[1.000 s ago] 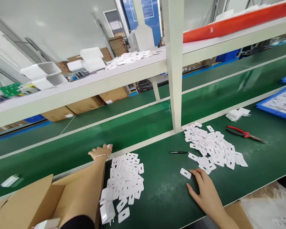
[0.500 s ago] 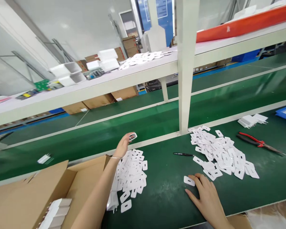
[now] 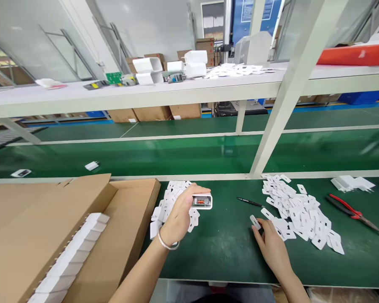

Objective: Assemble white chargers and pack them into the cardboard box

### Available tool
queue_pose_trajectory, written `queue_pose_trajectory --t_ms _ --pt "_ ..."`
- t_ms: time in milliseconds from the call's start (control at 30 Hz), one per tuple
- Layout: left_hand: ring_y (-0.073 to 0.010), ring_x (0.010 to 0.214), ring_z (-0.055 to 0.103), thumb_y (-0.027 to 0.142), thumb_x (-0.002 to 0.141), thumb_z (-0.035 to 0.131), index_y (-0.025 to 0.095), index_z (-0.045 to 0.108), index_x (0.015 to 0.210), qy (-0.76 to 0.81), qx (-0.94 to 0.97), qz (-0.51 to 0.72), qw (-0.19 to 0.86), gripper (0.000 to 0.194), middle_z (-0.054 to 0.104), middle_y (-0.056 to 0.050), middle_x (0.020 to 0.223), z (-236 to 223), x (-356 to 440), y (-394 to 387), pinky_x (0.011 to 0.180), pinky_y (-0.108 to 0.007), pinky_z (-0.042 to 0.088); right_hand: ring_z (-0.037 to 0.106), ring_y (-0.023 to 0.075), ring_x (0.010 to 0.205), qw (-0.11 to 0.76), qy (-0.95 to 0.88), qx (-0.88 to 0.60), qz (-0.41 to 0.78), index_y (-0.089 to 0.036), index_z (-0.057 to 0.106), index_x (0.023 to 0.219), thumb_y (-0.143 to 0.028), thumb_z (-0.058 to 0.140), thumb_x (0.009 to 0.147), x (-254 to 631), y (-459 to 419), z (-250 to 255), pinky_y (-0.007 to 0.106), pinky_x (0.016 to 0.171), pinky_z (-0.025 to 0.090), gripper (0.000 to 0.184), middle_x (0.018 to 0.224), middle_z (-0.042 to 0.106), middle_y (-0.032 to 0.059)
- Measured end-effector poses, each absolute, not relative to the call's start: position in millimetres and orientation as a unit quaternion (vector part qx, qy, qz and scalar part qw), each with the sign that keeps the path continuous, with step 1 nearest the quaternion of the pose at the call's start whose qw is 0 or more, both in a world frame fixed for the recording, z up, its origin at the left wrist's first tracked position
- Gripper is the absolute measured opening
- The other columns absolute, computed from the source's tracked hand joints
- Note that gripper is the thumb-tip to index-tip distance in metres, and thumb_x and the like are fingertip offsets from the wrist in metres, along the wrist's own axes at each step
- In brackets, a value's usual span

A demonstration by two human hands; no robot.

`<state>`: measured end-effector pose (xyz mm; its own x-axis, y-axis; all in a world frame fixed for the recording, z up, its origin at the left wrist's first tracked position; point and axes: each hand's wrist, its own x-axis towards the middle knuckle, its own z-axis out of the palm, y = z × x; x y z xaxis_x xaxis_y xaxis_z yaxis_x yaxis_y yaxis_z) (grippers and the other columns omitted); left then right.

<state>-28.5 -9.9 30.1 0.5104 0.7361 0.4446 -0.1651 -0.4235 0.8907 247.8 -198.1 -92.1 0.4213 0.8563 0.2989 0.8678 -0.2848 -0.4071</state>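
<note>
My left hand (image 3: 180,214) is closed around a white charger plug (image 3: 202,201), held above the green mat with its open port end facing me. Under that hand lies a pile of small white slotted stickers (image 3: 172,198). My right hand (image 3: 270,244) rests on the mat with its fingertips pinching one white sticker (image 3: 255,221) off the surface. Just right of it spreads a larger heap of the same stickers (image 3: 298,210).
An open cardboard box (image 3: 82,227) at the left holds a row of white chargers (image 3: 69,256). Black tweezers (image 3: 249,202) and red-handled pliers (image 3: 350,210) lie on the mat. Loose chargers (image 3: 91,165) sit on the green conveyor belt behind. A shelf post (image 3: 281,109) rises ahead.
My left hand came back from the conveyor belt with a charger and now holds it over the mat. My right hand lifted one sticker by its edge. The view swung left.
</note>
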Motion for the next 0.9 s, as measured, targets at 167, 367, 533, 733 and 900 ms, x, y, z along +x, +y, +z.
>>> queue_pose_trajectory --t_ms 167,367,533,733,900 --pt "-0.0246 0.097 0.061 0.063 0.108 0.029 0.024 0.074 0.114 0.212 0.668 0.435 0.565 0.06 0.067 -0.008 0.105 25 -37 -23 0.089 -0.038 0.05 0.061 0.0145 0.055 0.256 -0.526 -0.811 -0.023 -0.019 0.059 0.131 -0.051 0.043 0.107 249 -196 -94 0.032 0.048 0.052 0.043 0.123 0.063 0.0144" --pt "-0.0162 0.079 0.056 0.056 0.079 0.086 0.023 0.06 0.107 0.244 0.675 0.351 0.601 0.05 0.061 0.0 0.093 2 -31 -60 0.073 -0.028 0.044 0.067 0.0336 0.106 0.158 -0.54 -0.822 -0.091 -0.015 0.065 0.122 -0.028 0.055 0.1 270 -144 -64 0.04 0.079 0.056 0.028 0.125 0.061 0.0212" --pt "-0.0121 0.067 0.045 0.037 0.079 0.079 0.022 0.049 0.09 0.284 0.667 0.324 0.608 0.035 0.053 0.004 0.076 -12 -22 -90 0.064 -0.025 0.037 0.068 0.0254 0.081 0.133 -0.57 -0.811 -0.028 -0.021 0.06 0.087 -0.018 0.058 0.095 284 -99 -42 0.031 0.062 0.045 0.009 0.091 0.068 0.0085" --pt "-0.0094 0.056 0.04 0.033 0.07 0.078 0.024 0.043 0.088 0.267 0.646 0.306 0.647 0.04 0.051 0.008 0.067 -14 -35 -97 0.055 -0.024 0.029 0.061 0.0161 0.06 0.28 -0.57 -0.768 0.085 -0.023 0.05 0.118 -0.039 0.037 0.112 238 -108 -6 0.027 0.056 0.042 0.021 0.082 0.068 0.0003" --pt "-0.008 0.052 0.034 0.03 0.063 0.078 0.025 0.041 0.084 0.262 0.681 0.314 0.608 0.043 0.047 0.01 0.061 -11 -45 -101 0.052 -0.024 0.024 0.056 0.0123 0.061 0.489 -0.553 -0.604 0.301 -0.023 0.063 0.098 -0.042 0.058 0.106 178 -138 31 0.025 0.055 0.044 0.022 0.082 0.062 0.0002"
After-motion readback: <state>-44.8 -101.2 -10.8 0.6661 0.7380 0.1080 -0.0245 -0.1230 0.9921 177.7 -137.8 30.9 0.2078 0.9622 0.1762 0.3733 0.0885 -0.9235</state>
